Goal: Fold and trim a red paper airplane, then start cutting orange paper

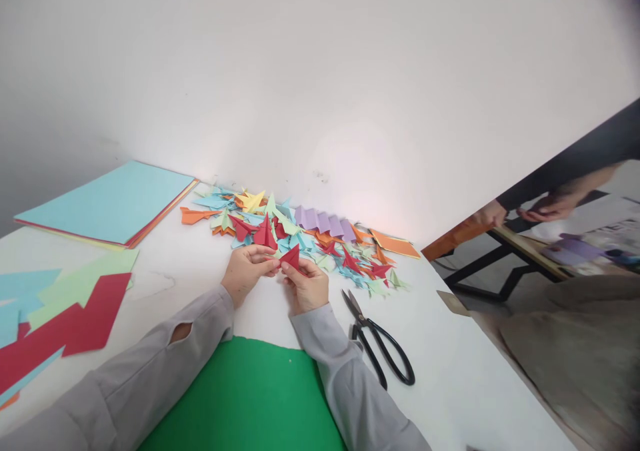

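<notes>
My left hand [246,269] and my right hand [306,285] meet over the white table [450,364], both pinching a small folded red paper piece [291,257]. Fingers of both hands are closed on its edges. Just beyond the hands lies a pile of folded paper shapes [295,234] in red, blue, yellow, orange and purple. Grey sleeves cover both of my forearms.
Black scissors [381,345] lie right of my right wrist. A green sheet [250,397] lies under my arms. A stack of coloured paper [107,204] sits far left, cut red and blue offcuts [60,324] near left. Another person's hands [543,207] work at the right.
</notes>
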The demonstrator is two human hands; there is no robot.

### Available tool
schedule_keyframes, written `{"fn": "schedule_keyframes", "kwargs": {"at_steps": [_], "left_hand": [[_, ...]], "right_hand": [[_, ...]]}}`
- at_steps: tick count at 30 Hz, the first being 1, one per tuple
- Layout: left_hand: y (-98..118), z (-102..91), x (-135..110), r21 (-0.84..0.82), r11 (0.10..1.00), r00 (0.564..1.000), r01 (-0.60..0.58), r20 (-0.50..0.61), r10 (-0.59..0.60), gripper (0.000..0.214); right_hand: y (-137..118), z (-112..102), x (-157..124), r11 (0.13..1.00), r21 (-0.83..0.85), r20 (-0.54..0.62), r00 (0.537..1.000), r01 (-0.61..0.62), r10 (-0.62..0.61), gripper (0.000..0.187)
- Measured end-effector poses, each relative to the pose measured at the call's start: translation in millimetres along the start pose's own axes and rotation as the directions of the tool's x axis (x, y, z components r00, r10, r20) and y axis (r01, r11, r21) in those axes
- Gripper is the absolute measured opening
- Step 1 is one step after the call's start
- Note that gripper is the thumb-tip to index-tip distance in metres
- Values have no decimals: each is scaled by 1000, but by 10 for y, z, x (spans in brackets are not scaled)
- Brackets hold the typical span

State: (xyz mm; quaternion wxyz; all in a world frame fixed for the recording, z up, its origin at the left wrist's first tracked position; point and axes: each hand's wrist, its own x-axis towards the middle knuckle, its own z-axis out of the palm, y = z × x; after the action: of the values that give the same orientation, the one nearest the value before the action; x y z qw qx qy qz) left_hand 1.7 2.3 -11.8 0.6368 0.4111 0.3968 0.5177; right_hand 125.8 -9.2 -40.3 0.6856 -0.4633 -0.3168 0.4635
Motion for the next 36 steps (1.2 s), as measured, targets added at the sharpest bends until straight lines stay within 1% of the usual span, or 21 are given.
{"fn": "schedule_keyframes", "kwargs": {"at_steps": [4,9,15,22,25,30,36], "left_hand": [[16,4,1,0,1000,1000,6,-2,-6,37],[28,6,-1,4,1000,1000,4,-23,-4,38],[1,-6,16,-2,1000,996,-2,-91,2,44],[-3,-18,20,-56,998,1000,-3,1,3,40],[-4,-18,22,-57,998,1000,-10,23,12,38],[-13,-16,31,-56,998,999,-22,29,24,35],[-14,-1,26,-40,997,998,-60,12,61,39]], "right_hand": [[-21,9,-12,999,19,10,1000,-28,28,22],[-60,32,-46,999,-33,69,997,-20,22,20],[-59,27,-45,999,-48,84,996,-21,25,20],[-1,-3,4,1000,2,61,998,-30,30,22],[7,0,6,999,26,47,998,-41,40,23],[1,13,1,997,49,21,998,-54,53,25],[14,5,15,997,62,22,999,-50,49,25]]}}
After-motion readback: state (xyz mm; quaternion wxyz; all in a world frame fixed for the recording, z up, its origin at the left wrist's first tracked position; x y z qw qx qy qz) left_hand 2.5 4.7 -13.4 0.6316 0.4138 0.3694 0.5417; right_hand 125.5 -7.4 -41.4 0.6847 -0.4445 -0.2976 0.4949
